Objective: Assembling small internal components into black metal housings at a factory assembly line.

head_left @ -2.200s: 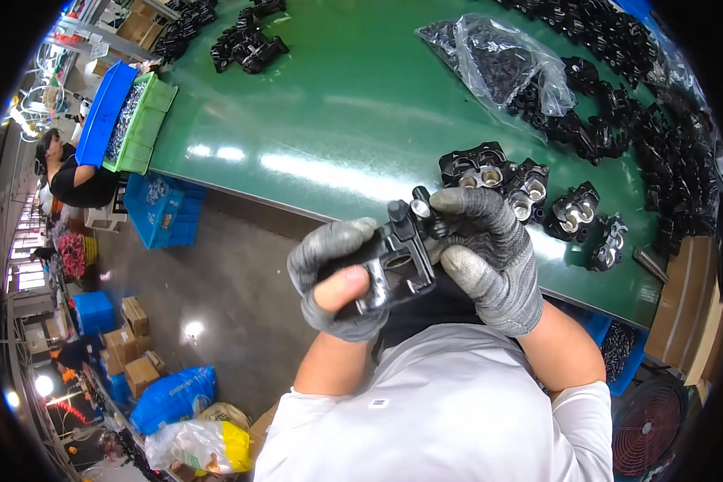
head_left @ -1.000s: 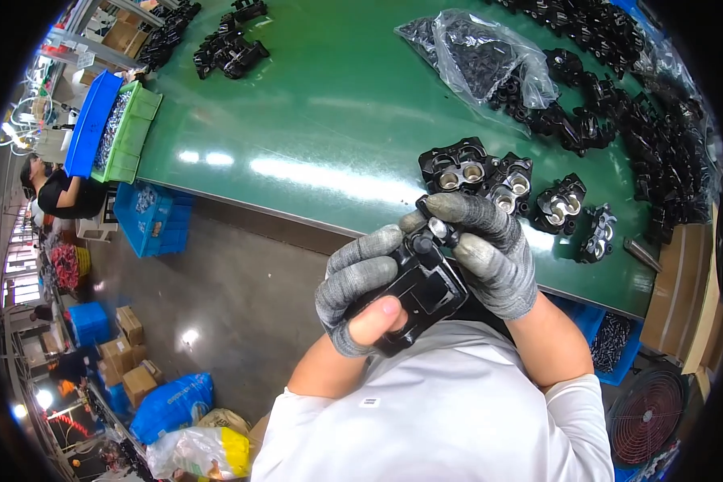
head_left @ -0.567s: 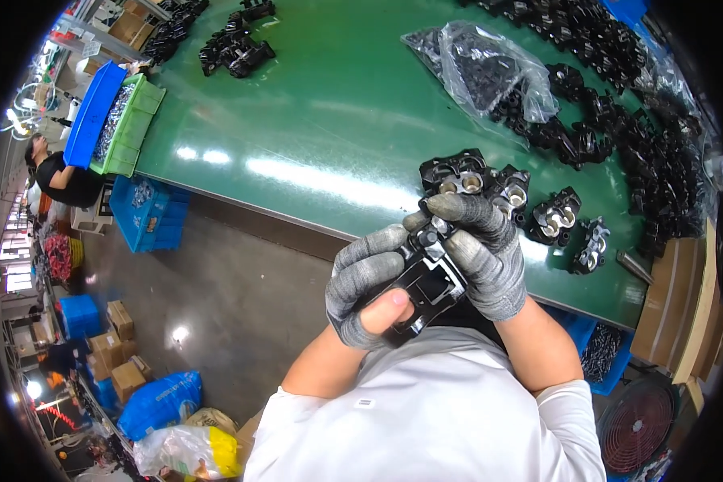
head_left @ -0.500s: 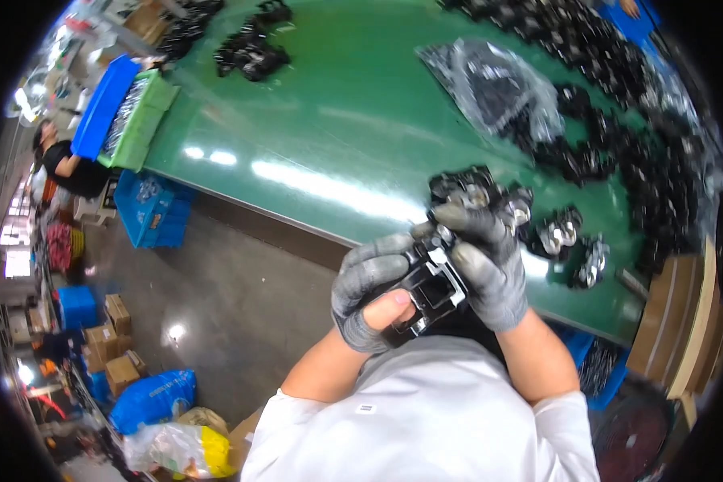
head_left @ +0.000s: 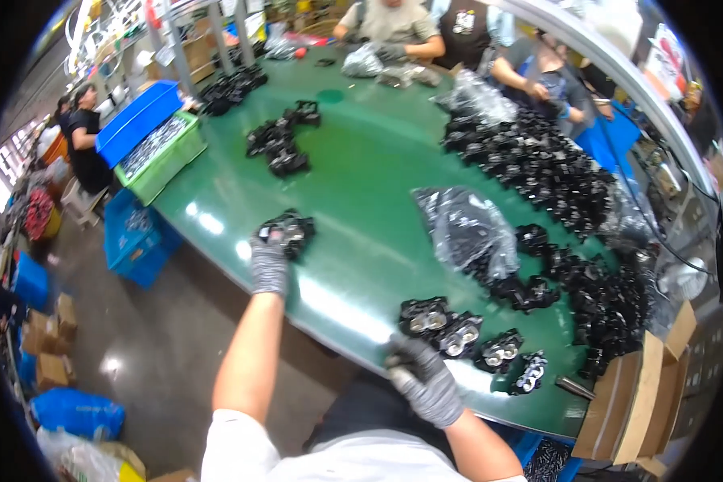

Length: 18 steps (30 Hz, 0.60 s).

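Observation:
My left hand point(head_left: 270, 263), in a grey work glove with a bare fingertip, is stretched out over the green table. Its fingers close on a black plastic part with a shiny inside point(head_left: 296, 231), at or just above the table top. My right hand point(head_left: 426, 379), gloved too, hovers at the front edge, fingers loosely bent and apart, with nothing seen in them. Beside it stands a short row of black parts with silver rings: the nearest to its fingertips is a two-ringed part point(head_left: 424, 316), then more to the right point(head_left: 502, 350).
A small cluster of black parts point(head_left: 281, 143) lies farther off on the green table point(head_left: 361, 161). Clear bags point(head_left: 467, 233) and a long heap of black parts point(head_left: 530, 165) cover the right side. A green bin point(head_left: 165, 165) stands left, a cardboard box point(head_left: 627, 394) right. People work across the table.
The black part, held in both hands near my chest, is now out to the left in my left hand alone. My right hand has let go and dropped back. The view has tilted up.

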Each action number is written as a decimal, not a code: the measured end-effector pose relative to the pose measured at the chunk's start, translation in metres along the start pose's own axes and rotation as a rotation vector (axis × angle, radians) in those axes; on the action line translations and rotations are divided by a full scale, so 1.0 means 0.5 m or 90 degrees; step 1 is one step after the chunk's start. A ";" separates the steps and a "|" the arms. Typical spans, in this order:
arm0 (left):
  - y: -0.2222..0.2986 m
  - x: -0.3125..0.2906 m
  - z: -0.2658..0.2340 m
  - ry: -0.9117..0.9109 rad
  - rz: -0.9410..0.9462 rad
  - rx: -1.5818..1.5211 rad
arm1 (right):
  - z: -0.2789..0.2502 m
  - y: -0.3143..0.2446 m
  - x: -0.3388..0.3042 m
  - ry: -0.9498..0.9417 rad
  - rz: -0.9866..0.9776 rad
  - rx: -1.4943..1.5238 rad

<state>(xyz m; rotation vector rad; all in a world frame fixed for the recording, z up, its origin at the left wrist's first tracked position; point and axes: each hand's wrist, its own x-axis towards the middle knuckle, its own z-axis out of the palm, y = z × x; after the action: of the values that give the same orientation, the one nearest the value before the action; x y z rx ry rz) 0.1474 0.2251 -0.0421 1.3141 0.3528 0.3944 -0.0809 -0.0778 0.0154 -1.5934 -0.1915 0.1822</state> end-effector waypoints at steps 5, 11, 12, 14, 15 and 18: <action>-0.033 0.179 -0.042 0.051 0.106 0.200 | 0.003 0.017 -0.003 0.007 -0.016 -0.163; 0.012 0.206 -0.026 0.280 0.227 0.551 | -0.002 0.016 0.018 0.038 -0.092 -0.243; 0.030 0.189 -0.023 0.260 0.270 0.573 | 0.003 0.016 0.015 0.024 -0.127 -0.271; 0.045 0.190 0.019 0.273 0.289 0.701 | -0.003 0.013 0.015 0.019 -0.120 -0.262; 0.053 0.176 0.048 0.270 0.259 0.766 | -0.003 0.012 0.016 0.050 -0.124 -0.276; 0.042 0.240 0.041 0.263 0.224 0.794 | -0.001 0.024 0.014 0.044 -0.129 -0.261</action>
<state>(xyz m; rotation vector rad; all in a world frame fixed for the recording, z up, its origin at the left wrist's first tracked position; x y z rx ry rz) 0.2611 0.2682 -0.0204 2.5371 0.7832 0.8072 -0.0737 -0.0770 0.0036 -1.9703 -0.3510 -0.0752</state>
